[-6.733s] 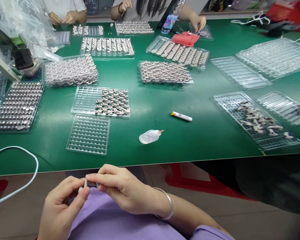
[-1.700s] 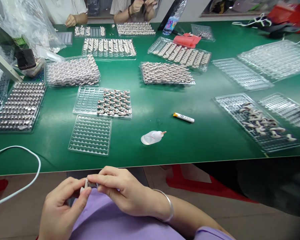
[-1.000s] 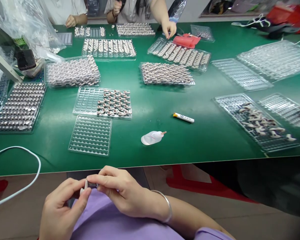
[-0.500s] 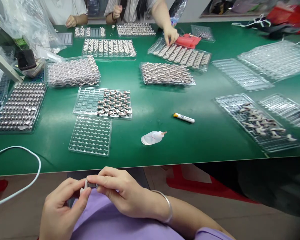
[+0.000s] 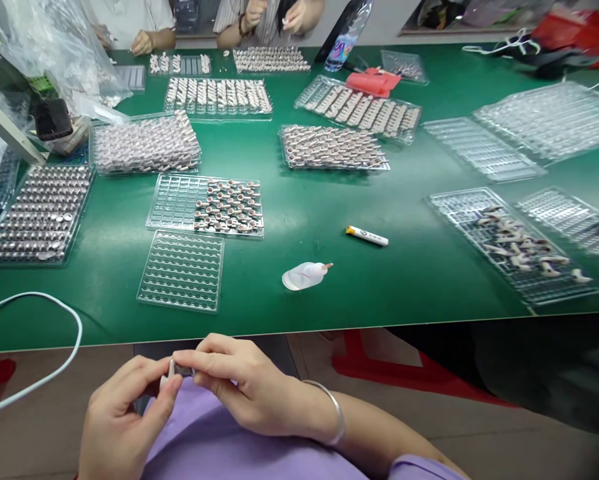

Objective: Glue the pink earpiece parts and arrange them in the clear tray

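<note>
Just below the table's front edge, over my lap, both hands meet at a small pale part (image 5: 171, 371) with a greyish section. My left hand (image 5: 129, 407) pinches its white end between thumb and forefinger. My right hand (image 5: 244, 380) grips the other end, fingertips and thumb closed; most of the part is hidden by the fingers. On the table ahead lie an unfilled clear tray (image 5: 180, 272) with rows of round hollows, and a tray (image 5: 172, 203) whose right half holds brownish-white spoon-shaped parts. A squeeze bottle (image 5: 304, 275) with a reddish tip lies on its side, near a white marker pen (image 5: 367, 236).
At left are a tray of shiny round parts (image 5: 34, 213) and a white cable (image 5: 74, 327). Filled trays (image 5: 334, 148) stand further back. On the right, a tray (image 5: 516, 247) holds loose parts. Two people sit across the table, by a water bottle (image 5: 342, 50).
Across the table, a co-worker's hand has drawn back from the tray beside the red packet, and both that person's hands are now raised together. My hands stay almost still.
</note>
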Demonstrator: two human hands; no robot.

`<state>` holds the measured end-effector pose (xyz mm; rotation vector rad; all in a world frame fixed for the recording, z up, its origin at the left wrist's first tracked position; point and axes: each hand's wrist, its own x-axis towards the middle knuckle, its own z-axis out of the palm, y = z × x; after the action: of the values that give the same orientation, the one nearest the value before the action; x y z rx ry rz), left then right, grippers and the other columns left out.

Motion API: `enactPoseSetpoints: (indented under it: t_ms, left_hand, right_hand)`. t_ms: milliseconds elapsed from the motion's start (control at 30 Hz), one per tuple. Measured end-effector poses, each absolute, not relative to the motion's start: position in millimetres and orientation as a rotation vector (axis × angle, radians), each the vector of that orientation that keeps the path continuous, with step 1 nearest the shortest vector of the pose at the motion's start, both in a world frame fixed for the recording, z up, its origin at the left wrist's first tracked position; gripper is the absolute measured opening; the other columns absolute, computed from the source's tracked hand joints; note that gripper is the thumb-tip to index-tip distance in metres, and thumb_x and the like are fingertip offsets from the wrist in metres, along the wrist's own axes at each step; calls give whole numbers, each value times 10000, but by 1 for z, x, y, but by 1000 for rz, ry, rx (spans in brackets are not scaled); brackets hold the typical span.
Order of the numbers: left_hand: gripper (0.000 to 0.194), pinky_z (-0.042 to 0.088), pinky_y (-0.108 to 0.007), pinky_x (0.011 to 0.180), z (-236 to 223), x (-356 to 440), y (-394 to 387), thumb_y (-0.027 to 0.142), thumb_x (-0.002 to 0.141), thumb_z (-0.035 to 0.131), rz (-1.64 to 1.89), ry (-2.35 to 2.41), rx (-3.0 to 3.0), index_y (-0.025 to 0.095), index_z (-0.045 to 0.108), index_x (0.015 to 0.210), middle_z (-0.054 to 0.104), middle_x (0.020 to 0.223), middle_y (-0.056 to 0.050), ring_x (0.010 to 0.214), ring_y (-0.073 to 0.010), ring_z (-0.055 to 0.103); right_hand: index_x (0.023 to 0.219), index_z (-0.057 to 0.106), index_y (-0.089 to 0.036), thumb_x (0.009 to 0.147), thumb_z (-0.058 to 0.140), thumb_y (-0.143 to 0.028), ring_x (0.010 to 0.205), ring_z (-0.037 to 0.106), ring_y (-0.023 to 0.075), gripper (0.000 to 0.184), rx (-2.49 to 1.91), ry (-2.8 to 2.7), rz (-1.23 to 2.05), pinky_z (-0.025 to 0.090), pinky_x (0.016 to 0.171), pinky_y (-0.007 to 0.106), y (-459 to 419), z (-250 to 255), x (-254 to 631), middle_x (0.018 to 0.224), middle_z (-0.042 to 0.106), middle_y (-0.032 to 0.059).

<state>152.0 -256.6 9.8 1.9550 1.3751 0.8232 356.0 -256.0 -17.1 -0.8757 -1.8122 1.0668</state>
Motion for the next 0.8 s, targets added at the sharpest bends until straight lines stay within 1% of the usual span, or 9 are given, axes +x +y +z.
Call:
enactPoseSetpoints:
  t_ms: [267,467,633,800]
  left_hand:
    - [106,471,-111,516,9,153,-256,255,850,664,832,1372,2005,252,702,949,685,764,46,573,-54,609]
    - [87,467,-112,511,10,154,-256,258,849,663,829,1372,1993,247,705,925,679,751,44,572,-56,606]
    - [96,449,-112,484,11,154,-256,253,846,665,827,1377,1979,246,706,933,673,742,47,537,-47,579]
    - [102,452,-117,479,10,154,-256,251,842,669,840,1376,1984,239,709,935,683,758,39,552,-54,595]
  right_hand:
    - [1283,591,-146,950,477,-138,805,620,119,353,-878,-1798,1064,565,749,234,-255,-17,354,941,645,84]
    - [1276,594,-160,938,481,-120,774,616,109,359,-868,-1760,1073,568,729,229,-256,-18,354,931,630,73]
    - [1295,578,-166,936,487,-120,816,624,118,373,-862,-1777,1066,571,750,236,-255,-18,354,955,643,77]
    - [1296,576,-159,942,485,-129,822,627,119,366,-853,-1793,1052,572,750,234,-255,-18,355,961,648,82]
